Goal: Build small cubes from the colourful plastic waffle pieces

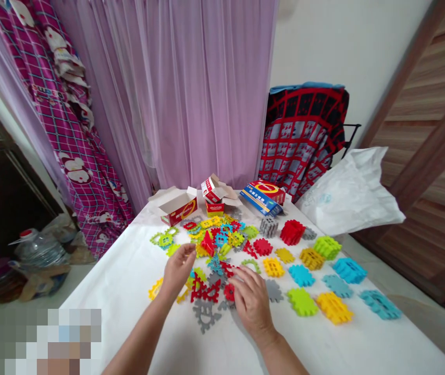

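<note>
A heap of flat plastic interlocking tiles [217,250] in red, yellow, green, blue and grey lies on a white-covered table [128,281]. My left hand [177,271] hovers at the heap's left side with fingers curled in a pinch; what it holds is too small to name. My right hand [250,302] rests palm down on the tiles at the heap's near edge, fingers spread over red and grey pieces. To the right, stacks of tiles sorted by colour [316,281] stand in rows.
Three opened cardboard boxes [214,195] and a blue box [263,198] sit at the table's far edge. A white plastic bag [349,192] lies at the right. Pink curtains hang behind. A water jug [38,247] stands on the floor at left.
</note>
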The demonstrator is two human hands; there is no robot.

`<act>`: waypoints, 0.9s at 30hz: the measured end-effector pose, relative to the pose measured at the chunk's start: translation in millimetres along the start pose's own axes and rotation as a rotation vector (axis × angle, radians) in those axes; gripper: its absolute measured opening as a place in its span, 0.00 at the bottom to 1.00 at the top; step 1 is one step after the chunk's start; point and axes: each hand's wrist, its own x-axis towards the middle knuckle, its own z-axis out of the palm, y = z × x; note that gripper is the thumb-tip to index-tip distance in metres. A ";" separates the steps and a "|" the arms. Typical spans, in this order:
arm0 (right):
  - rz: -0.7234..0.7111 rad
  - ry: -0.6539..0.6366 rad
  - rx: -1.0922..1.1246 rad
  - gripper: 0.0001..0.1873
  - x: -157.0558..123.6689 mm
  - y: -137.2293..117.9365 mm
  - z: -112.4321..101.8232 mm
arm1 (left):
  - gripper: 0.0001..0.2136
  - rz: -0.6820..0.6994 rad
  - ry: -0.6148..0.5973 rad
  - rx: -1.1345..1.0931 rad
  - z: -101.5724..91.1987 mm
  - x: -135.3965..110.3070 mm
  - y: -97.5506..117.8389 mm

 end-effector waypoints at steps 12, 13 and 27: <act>0.050 0.005 0.047 0.19 -2.0 4.3 4.9 | 0.17 0.175 -0.122 0.583 22.7 142.3 -19.0; 0.050 0.002 0.050 0.18 -1.8 5.1 5.0 | 0.17 0.181 -0.143 0.605 25.0 141.8 -20.4; 0.268 -0.063 0.106 0.17 100.4 40.1 9.1 | 0.21 0.131 -0.067 0.741 -63.4 99.4 -48.6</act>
